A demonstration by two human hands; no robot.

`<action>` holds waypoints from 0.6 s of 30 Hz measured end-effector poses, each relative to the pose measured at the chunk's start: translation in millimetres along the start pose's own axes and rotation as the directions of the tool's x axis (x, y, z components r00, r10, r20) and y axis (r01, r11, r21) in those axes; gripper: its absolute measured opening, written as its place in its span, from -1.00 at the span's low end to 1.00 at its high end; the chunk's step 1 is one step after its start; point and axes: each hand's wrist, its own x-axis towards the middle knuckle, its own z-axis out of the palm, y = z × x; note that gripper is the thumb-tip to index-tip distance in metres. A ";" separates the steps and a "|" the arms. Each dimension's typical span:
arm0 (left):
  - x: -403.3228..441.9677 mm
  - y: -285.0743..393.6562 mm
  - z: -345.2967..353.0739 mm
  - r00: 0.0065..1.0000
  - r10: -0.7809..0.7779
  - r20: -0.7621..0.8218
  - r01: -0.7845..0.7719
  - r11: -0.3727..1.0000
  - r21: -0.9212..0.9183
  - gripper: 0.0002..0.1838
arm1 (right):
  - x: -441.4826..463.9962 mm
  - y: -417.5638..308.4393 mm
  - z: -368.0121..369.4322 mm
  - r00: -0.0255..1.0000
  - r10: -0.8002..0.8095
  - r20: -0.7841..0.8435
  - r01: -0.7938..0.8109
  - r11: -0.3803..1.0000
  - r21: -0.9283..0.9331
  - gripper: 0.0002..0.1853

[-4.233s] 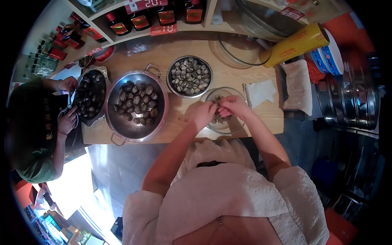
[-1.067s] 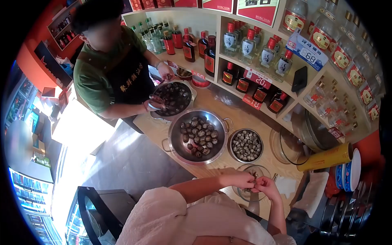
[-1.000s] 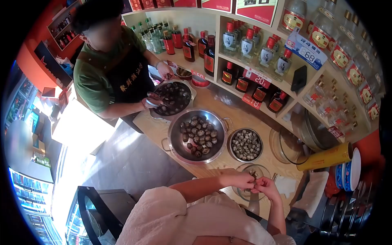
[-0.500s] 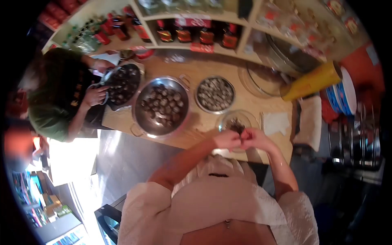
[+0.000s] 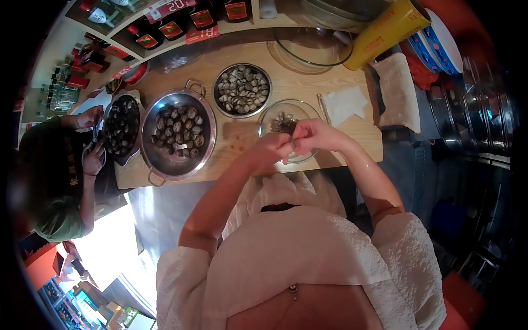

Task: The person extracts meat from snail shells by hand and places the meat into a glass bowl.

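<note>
My left hand (image 5: 273,148) and my right hand (image 5: 319,136) meet over the near part of a clear glass bowl (image 5: 264,122). Both have their fingers pinched together, and whatever sits between them is too small and hidden to name. Inside the bowl lies a small heap of dark and pale pieces (image 5: 283,122). Behind it to the left stands a metal bowl (image 5: 242,115) full of striped clams (image 5: 242,88). Farther left, a large two-handled steel pan (image 5: 151,147) holds round brown shellfish (image 5: 179,130).
At far left a co-worker's hands (image 5: 92,157) work with scissors by a tray of dark shells (image 5: 121,125). White cloths (image 5: 344,104) lie right of the bowl. A large glass bowl (image 5: 313,61) and a yellow cylinder (image 5: 388,33) stand behind. Bottle shelves (image 5: 165,27) line the back.
The camera view has swung, so the table and bowls sit higher and farther left. My hands stay pinched together at the glass bowl.
</note>
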 end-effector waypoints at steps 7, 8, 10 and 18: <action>-3.7 12.8 -3.2 0.999 -0.043 -0.009 0.044 0.991 0.124 -0.78 | 0.4 -2.2 3.2 0.998 -0.011 -0.057 0.009 0.999 -0.044 -0.84; -4.0 12.7 -3.4 0.999 -0.042 -0.008 0.042 0.991 0.123 -0.78 | 0.8 -1.5 2.9 0.998 -0.010 -0.058 0.008 0.999 -0.045 -0.84; -5.0 12.1 -4.0 1.000 -0.024 0.007 0.023 0.996 0.088 -0.78 | 1.7 -0.9 2.1 1.000 -0.003 -0.025 0.002 1.000 -0.013 -0.84; -1.0 -2.8 -1.0 0.999 0.008 -0.032 -0.014 0.984 -0.176 -0.68 | 4.4 -2.2 -2.0 1.000 0.016 0.021 -0.018 0.996 0.087 -0.85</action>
